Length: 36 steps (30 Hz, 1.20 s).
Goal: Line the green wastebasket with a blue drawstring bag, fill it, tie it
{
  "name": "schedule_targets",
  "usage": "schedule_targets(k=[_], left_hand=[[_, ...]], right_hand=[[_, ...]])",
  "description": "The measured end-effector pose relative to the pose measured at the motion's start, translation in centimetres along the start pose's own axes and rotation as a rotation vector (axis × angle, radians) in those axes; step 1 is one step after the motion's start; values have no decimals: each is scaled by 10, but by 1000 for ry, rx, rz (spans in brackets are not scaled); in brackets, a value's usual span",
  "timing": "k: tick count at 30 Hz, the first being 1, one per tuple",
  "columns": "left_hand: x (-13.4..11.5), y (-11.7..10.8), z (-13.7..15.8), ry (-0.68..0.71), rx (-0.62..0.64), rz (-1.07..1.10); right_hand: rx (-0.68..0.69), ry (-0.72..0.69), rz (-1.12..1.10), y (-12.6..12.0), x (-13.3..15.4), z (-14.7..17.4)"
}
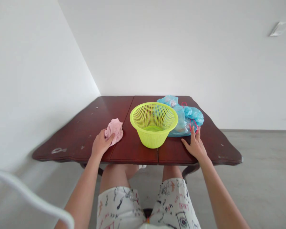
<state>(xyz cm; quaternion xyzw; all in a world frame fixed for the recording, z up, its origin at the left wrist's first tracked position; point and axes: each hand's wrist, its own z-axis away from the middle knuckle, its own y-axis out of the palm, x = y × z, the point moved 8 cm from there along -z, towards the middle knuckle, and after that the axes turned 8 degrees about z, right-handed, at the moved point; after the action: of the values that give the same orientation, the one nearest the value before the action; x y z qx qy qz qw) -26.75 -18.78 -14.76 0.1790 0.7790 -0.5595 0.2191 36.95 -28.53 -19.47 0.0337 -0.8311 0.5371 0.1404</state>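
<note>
My left hand (102, 143) is closed around the near side of a crumpled pink cloth (115, 131) on the left part of the table. To the right, my right hand (195, 144) rests with its fingers spread, the fingertips at the edge of a blue plastic bag (181, 122) with red drawstrings. What lies inside the bag is only dimly visible. Between my hands stands a yellow-green plastic basket (153, 140), upright, with mesh walls; nothing shows inside it. It partly hides the bag's left side.
The dark red wooden table (135, 152) has wavy edges and seams across its top. White walls border it at the back and left. Small pale scraps (96, 108) and a whitish mark (58, 150) lie on its left part. A blurred white tube (33, 197) crosses the lower left.
</note>
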Motion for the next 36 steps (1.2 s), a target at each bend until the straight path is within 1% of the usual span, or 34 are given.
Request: schedule_targets(k=[3,8,13,21,30,36], left_hand=[[-1,-1,1,3,8,6],[-4,-3,1,13,12,-22],[-3,-3,2,1,15,-17],[-5,-3,3,7,20,-6],[-3,-3,2,-8,29,0],[-9,-4,3,5,25,-11]], right_hand=[[-9,-10,-4,3,-2,-1],[-14,15,2,4,-5,-1],[20,32,0,4,-5,-1],[36,44,-7,2,-5,-1],[13,32,-4,0,-3,0],[-13,8,9,-1,0,1]])
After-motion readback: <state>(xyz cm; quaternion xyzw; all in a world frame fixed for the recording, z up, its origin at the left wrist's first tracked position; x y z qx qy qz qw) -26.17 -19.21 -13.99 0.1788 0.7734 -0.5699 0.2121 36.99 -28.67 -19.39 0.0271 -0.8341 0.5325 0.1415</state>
